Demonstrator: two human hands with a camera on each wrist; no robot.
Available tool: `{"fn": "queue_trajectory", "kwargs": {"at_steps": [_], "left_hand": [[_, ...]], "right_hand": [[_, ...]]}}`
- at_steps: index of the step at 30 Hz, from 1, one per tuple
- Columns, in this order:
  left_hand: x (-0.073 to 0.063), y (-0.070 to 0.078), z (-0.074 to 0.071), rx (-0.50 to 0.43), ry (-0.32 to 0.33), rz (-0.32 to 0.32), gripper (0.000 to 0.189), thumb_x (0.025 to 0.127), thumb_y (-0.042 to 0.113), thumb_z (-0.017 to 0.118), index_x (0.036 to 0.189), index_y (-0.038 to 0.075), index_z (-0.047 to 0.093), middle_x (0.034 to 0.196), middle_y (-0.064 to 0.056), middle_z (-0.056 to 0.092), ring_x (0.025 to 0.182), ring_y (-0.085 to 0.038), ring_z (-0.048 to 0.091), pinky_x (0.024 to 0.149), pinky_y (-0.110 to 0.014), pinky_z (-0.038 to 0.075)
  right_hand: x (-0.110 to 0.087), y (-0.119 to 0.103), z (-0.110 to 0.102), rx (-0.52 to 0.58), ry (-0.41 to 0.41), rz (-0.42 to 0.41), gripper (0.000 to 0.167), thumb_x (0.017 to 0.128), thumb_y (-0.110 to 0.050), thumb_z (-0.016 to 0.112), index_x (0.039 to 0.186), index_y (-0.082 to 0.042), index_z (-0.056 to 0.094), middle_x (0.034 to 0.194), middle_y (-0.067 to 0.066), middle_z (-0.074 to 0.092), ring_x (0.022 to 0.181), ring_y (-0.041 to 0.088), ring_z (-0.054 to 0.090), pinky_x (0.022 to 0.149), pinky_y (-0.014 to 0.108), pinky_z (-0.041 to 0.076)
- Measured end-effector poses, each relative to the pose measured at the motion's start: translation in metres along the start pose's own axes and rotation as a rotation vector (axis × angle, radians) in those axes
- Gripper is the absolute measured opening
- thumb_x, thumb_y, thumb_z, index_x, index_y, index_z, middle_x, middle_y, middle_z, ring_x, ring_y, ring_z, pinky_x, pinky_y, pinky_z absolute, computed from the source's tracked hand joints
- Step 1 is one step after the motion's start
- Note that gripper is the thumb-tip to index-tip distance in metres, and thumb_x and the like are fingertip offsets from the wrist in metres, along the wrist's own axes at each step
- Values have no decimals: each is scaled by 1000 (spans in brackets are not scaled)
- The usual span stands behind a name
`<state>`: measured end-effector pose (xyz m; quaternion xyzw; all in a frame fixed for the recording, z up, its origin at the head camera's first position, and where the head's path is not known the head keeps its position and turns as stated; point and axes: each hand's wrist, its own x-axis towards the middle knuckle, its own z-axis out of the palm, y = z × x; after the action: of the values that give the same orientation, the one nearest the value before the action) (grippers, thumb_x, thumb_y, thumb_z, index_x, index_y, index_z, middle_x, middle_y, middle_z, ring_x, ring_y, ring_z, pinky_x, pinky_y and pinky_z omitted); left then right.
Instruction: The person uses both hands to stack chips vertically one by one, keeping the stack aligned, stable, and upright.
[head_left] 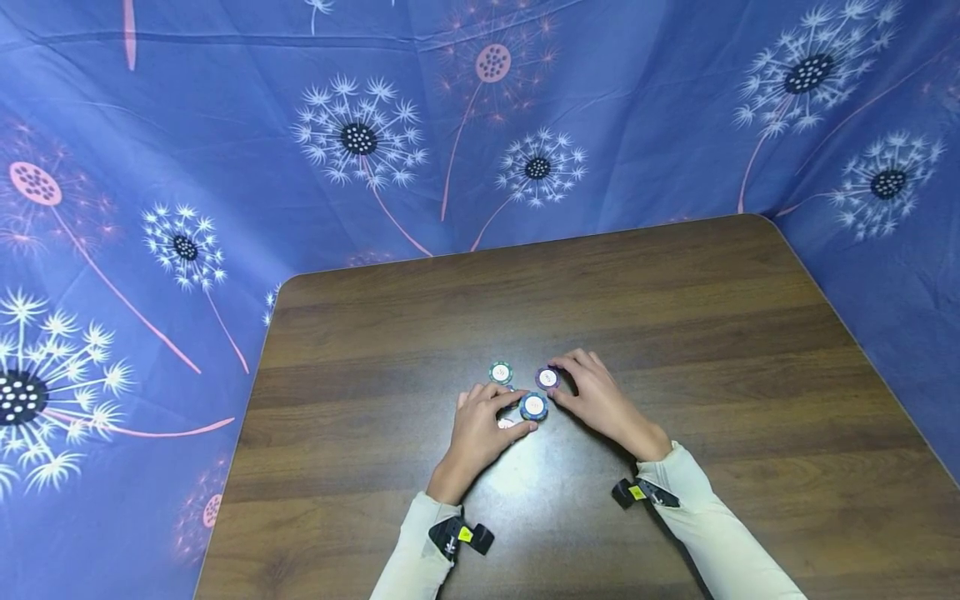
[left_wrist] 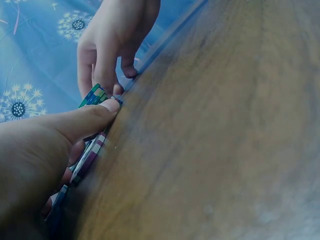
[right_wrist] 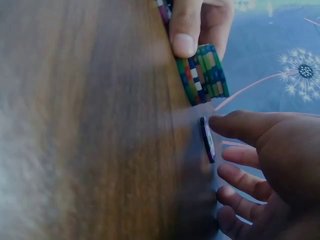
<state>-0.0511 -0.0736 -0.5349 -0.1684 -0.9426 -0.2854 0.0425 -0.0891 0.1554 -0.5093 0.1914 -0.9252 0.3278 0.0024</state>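
My left hand (head_left: 476, 427) pinches a small stack of poker chips (head_left: 534, 407) between thumb and fingers. Blue and green edges show on the stack (right_wrist: 205, 75) in the right wrist view, with a multicoloured chip on the near side. A purple-rimmed poker chip (head_left: 547, 378) lies flat just right of the stack. Thumb and index fingertip of my right hand (head_left: 600, 402) sit at opposite edges of that chip, its other fingers spread behind. Beneath the left hand, a magenta-and-white chip (left_wrist: 89, 159) is partly covered.
A green-rimmed chip (head_left: 501, 372) lies beyond the left fingers. Part of a blue chip (left_wrist: 57, 205) shows below the left hand. The brown wooden table (head_left: 360, 358) meets a blue dandelion-print cloth (head_left: 630, 100) along its back and sides.
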Motion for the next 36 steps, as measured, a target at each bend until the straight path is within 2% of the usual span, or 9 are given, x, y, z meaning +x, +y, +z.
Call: {"fn": "queue_trajectory", "kwargs": {"at_steps": [11, 17, 22, 25, 28, 32, 36], "left_hand": [[-1, 0, 1, 3, 10, -2, 55, 81, 51, 88, 126, 22, 79, 110, 6, 72, 93, -14, 57, 83, -37, 37], [-2, 0, 0, -1, 29, 8, 54, 80, 50, 89, 125, 22, 80, 109, 7, 72, 93, -14, 58, 82, -37, 37], [-1, 0, 0, -4, 18, 5, 54, 80, 51, 88, 126, 24, 79, 110, 8, 72, 94, -14, 58, 83, -37, 37], [-1, -1, 1, -7, 13, 1, 54, 80, 51, 89, 126, 23, 79, 111, 8, 72, 93, -13, 57, 83, -37, 37], [-1, -1, 1, -8, 15, 2, 54, 80, 51, 89, 126, 23, 79, 110, 7, 72, 93, -13, 57, 83, -37, 37], [-1, -1, 2, -6, 13, 3, 54, 80, 51, 89, 126, 24, 79, 111, 8, 72, 93, -13, 57, 83, -37, 37], [0, -1, 1, -13, 5, -5, 55, 80, 51, 88, 127, 24, 79, 111, 8, 72, 94, -13, 57, 84, -37, 37]], "right_hand": [[5, 2, 2, -160, -29, -58, 47, 90, -23, 85, 129, -2, 71, 120, 14, 66, 110, 32, 59, 93, 51, 54], [5, 1, 3, -208, -8, -112, 44, 89, -21, 83, 125, 1, 71, 116, 14, 65, 107, 32, 59, 90, 50, 55], [2, 0, 2, -181, 11, -136, 38, 84, -16, 81, 113, 5, 69, 106, 15, 63, 99, 31, 59, 89, 48, 55], [1, -2, 0, -130, 12, -129, 37, 81, -14, 79, 110, 6, 67, 103, 15, 63, 96, 31, 61, 88, 48, 56], [0, -3, -2, -73, 11, -102, 42, 79, -13, 78, 113, 7, 65, 105, 17, 65, 98, 32, 63, 90, 49, 56], [-4, -3, -5, -44, 23, -104, 48, 78, -12, 77, 119, 9, 65, 111, 21, 69, 105, 37, 65, 106, 58, 49], [-8, -5, -7, -57, 57, -146, 42, 80, -12, 75, 118, 6, 69, 108, 16, 69, 102, 33, 64, 101, 55, 52]]}}
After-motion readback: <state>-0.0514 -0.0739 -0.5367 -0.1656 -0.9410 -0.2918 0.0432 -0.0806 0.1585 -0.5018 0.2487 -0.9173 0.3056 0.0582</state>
